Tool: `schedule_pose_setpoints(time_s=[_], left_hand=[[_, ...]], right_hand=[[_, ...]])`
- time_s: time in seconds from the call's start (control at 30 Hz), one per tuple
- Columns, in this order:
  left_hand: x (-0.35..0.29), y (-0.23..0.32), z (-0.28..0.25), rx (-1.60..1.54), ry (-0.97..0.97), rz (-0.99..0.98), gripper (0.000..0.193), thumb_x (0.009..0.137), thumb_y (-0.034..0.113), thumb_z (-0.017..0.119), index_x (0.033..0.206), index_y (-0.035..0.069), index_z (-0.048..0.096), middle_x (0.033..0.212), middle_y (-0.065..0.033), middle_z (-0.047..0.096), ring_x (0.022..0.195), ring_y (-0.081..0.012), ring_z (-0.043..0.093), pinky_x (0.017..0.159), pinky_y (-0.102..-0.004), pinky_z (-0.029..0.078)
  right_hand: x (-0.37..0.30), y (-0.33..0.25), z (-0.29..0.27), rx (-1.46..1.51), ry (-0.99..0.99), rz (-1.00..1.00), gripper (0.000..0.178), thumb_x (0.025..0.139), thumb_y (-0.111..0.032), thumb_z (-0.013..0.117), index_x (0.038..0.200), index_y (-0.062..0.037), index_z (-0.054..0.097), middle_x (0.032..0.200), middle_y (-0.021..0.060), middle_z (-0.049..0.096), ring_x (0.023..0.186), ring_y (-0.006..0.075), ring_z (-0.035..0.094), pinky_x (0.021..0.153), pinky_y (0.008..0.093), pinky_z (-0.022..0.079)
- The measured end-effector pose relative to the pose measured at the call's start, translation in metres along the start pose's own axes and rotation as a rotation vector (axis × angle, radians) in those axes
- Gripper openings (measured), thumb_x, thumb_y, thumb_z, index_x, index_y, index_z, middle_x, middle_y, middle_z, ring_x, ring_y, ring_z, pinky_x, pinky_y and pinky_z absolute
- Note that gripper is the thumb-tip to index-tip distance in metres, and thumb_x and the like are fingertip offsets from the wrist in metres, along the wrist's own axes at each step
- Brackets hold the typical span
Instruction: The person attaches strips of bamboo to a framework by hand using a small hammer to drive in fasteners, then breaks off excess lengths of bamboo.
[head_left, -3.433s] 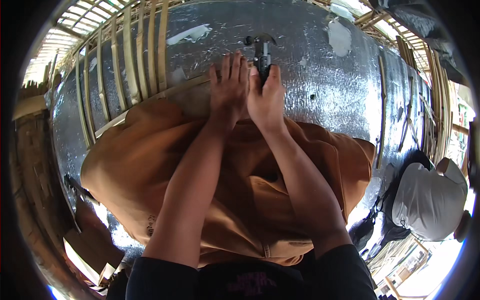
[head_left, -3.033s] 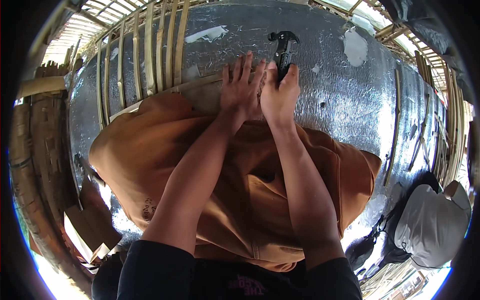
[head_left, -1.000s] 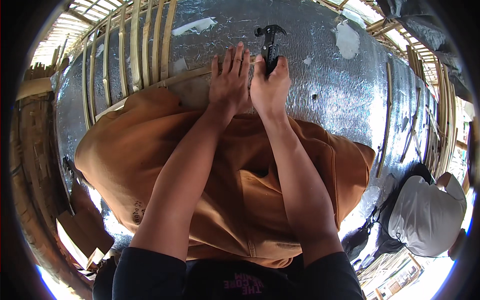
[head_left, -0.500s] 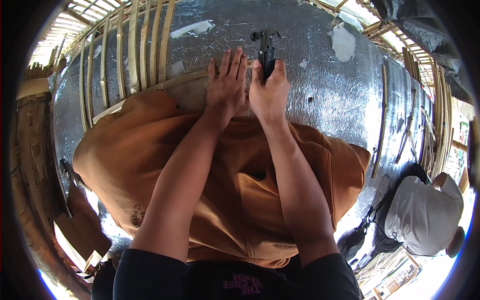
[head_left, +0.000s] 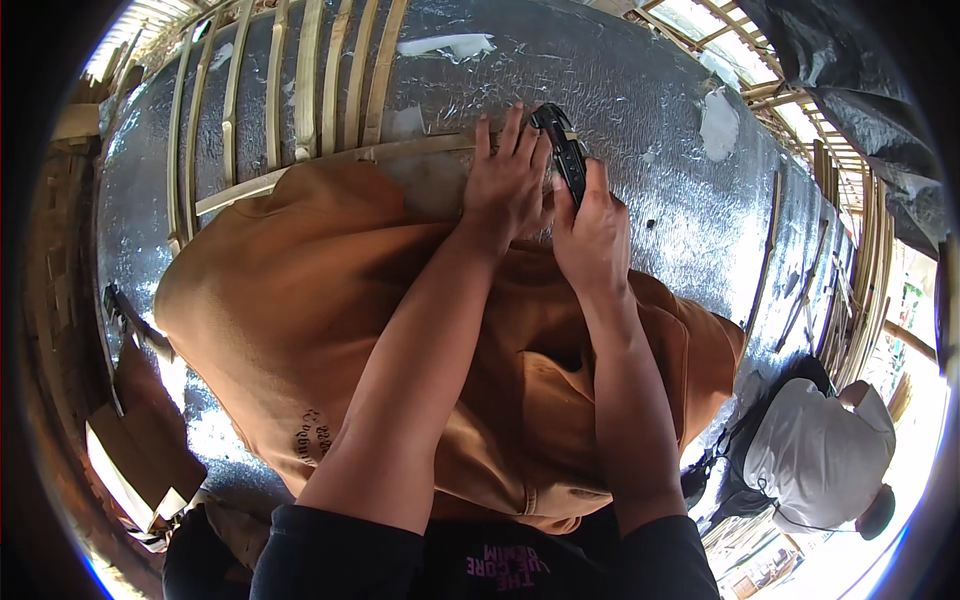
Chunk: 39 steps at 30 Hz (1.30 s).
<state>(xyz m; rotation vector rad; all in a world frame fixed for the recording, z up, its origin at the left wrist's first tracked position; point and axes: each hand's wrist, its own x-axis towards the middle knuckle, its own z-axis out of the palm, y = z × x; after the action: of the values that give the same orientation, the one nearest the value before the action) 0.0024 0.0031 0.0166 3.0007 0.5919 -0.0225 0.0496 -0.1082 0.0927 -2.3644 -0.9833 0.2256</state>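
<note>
My right hand (head_left: 597, 235) is closed around the handle of a small black hammer (head_left: 567, 160). The hammer's head points away from me and leans to the left, close to my other hand's fingertips. Fingers stretched out, my left hand (head_left: 505, 185) lies at the right end of a bamboo strip (head_left: 420, 146); its thumb is partly hidden. This strip runs crosswise over the silver foil sheet (head_left: 660, 120). An orange-brown cloth garment (head_left: 280, 260) is spread over my lap beneath both forearms.
Several upright bamboo slats (head_left: 308, 80) stand at the far left on the foil. A person in a grey shirt (head_left: 820, 445) sits at the lower right. Dark plastic sheeting (head_left: 850, 90) hangs at the upper right. A cardboard box (head_left: 145, 455) stands at the lower left.
The hammer has tilted and swung its head down towards my left hand. In the picture, both hands now appear farther right and slightly lower, as the whole view has shifted.
</note>
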Motion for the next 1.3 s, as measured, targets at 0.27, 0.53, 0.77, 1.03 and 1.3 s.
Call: schedule_pose_setpoints(time_s=[0.27, 0.53, 0.77, 1.03, 1.3], left_hand=[[-0.004, -0.005, 0.003, -0.154, 0.080, -0.010, 0.079, 0.088, 0.048, 0.058, 0.151, 0.005, 0.041, 0.161, -0.0138, 0.032, 0.156, -0.0322, 0.017, 0.123, -0.0648, 0.013], [-0.005, -0.004, -0.003, -0.075, 0.009, 0.000, 0.080, 0.086, 0.048, 0.059, 0.152, 0.006, 0.042, 0.162, -0.0138, 0.031, 0.156, -0.0321, 0.016, 0.123, -0.0651, 0.014], [-0.005, -0.003, 0.006, -0.037, 0.050, -0.019, 0.080, 0.087, 0.059, 0.058, 0.148, 0.008, 0.049, 0.168, -0.0136, 0.022, 0.156, -0.0324, 0.016, 0.122, -0.0657, 0.014], [-0.003, -0.003, 0.002, -0.167, 0.102, 0.005, 0.066, 0.090, 0.038, 0.056, 0.145, 0.002, 0.048, 0.159, -0.0137, 0.037, 0.155, -0.0334, 0.021, 0.122, -0.0646, 0.016], [-0.005, -0.007, 0.010, -0.184, 0.195, 0.003, 0.069, 0.089, 0.039, 0.057, 0.146, 0.002, 0.047, 0.157, -0.0142, 0.041, 0.155, -0.0334, 0.020, 0.123, -0.0637, 0.015]], right_hand=[[-0.006, 0.003, 0.002, -0.049, 0.075, -0.048, 0.027, 0.101, -0.015, 0.060, 0.122, 0.0003, 0.051, 0.084, 0.0303, 0.067, 0.077, 0.0498, 0.067, 0.057, 0.0541, 0.051], [-0.006, -0.002, 0.008, -0.192, -0.033, 0.019, 0.037, 0.098, -0.016, 0.062, 0.127, -0.0002, 0.046, 0.082, 0.0274, 0.069, 0.072, 0.0466, 0.070, 0.054, 0.0550, 0.054], [-0.012, 0.002, 0.012, -0.122, 0.041, -0.019, 0.031, 0.102, -0.016, 0.058, 0.125, -0.0003, 0.045, 0.075, 0.0297, 0.067, 0.074, 0.0502, 0.068, 0.053, 0.0560, 0.051], [-0.007, 0.007, 0.016, -0.132, 0.066, -0.039, 0.033, 0.101, -0.014, 0.058, 0.127, 0.0012, 0.044, 0.076, 0.0302, 0.067, 0.073, 0.0508, 0.067, 0.054, 0.0563, 0.050], [-0.005, 0.002, 0.017, -0.098, 0.048, 0.008, 0.030, 0.101, -0.016, 0.058, 0.122, 0.0003, 0.044, 0.076, 0.0305, 0.066, 0.073, 0.0517, 0.066, 0.053, 0.0553, 0.050]])
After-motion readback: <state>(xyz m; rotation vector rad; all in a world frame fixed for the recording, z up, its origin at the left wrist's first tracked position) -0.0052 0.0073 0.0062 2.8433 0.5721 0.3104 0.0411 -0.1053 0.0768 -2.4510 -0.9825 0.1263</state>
